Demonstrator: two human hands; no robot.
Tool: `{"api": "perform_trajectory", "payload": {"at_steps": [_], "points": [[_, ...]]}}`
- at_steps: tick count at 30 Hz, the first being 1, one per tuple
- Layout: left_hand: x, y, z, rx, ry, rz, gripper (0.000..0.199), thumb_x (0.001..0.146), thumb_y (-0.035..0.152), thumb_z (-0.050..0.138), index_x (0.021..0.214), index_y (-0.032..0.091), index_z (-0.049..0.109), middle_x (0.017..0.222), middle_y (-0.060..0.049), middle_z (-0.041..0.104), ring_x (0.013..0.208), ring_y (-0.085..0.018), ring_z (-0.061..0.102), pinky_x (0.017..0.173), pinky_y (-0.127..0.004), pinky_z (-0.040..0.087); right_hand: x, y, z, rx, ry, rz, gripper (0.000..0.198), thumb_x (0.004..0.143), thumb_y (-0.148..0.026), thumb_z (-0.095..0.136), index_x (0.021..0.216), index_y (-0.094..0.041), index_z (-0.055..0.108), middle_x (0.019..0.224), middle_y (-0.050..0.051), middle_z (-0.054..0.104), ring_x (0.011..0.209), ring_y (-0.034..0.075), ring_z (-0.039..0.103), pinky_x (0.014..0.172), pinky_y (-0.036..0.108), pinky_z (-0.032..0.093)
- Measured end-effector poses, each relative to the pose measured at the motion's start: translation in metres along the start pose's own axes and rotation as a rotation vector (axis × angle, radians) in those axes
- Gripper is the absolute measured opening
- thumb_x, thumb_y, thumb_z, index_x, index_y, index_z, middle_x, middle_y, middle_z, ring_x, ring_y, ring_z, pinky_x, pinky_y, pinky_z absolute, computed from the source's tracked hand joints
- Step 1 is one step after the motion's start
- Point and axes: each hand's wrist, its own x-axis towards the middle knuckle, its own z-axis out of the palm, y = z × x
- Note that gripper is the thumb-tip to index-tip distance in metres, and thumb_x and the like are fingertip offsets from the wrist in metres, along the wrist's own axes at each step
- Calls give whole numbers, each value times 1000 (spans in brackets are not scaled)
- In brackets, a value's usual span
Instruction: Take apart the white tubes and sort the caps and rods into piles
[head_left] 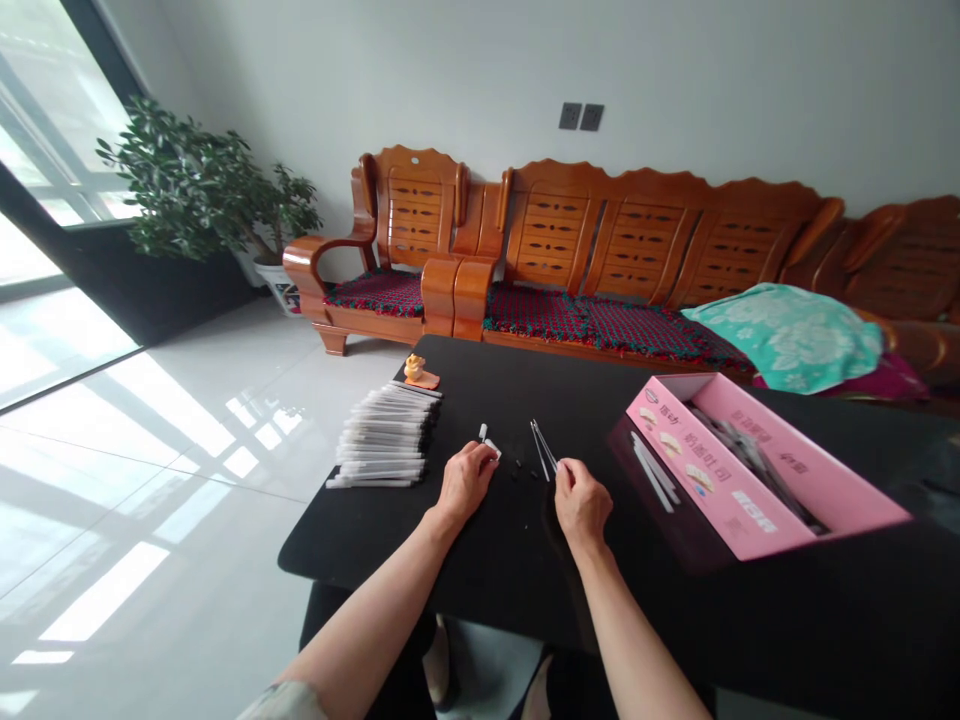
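Observation:
My left hand is closed, its fingertips pinching a small white piece just above the black table. Another short white piece is just beyond those fingertips; I cannot tell whether they touch. My right hand is closed around the rear end of metal tweezers, whose tips point away from me and stand apart with nothing visible between them. Between the hands, several tiny black bits are scattered. Left of my left hand is a stack of slim whitish translucent tubes with dark ends.
A pink cardboard box holding dark, long items stands on the table at right. Several white tubes lie beside it. A small orange figurine sits behind the stack. Beyond are a wooden sofa and a potted plant.

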Motion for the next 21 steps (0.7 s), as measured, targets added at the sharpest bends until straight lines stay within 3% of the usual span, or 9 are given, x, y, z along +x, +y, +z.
{"api": "perform_trajectory", "payload": {"at_steps": [5,10,17,21], "points": [[-4,4,-9,-13,24,5,11,88,21,57,85,20,68,81,-2,61,67,-13,56,65,-22,41,-5,0,5,-39,-18,-83,30,93,-31,44,94,-17,70,72,6,69,57,12,54,59,24,26],[-22,3,-37,51,28,-13,16,89,20,53,88,22,69,84,-3,62,72,-14,59,67,-23,42,-4,1,4,-36,0,-121,32,93,-31,43,93,-16,71,71,7,69,58,13,56,59,24,27],[-52,-26,-93,279,173,-101,20,91,23,49,97,25,68,99,-4,64,88,-19,62,71,-27,45,-5,0,5,-29,6,-132,33,93,-32,42,93,-16,70,72,8,70,58,13,56,59,24,28],[-56,-42,-113,404,173,-100,21,91,25,49,100,25,68,104,-4,64,94,-22,60,74,-29,46,-5,0,5,-33,12,-127,30,93,-31,44,93,-16,70,69,7,68,57,13,55,59,24,27]]}}
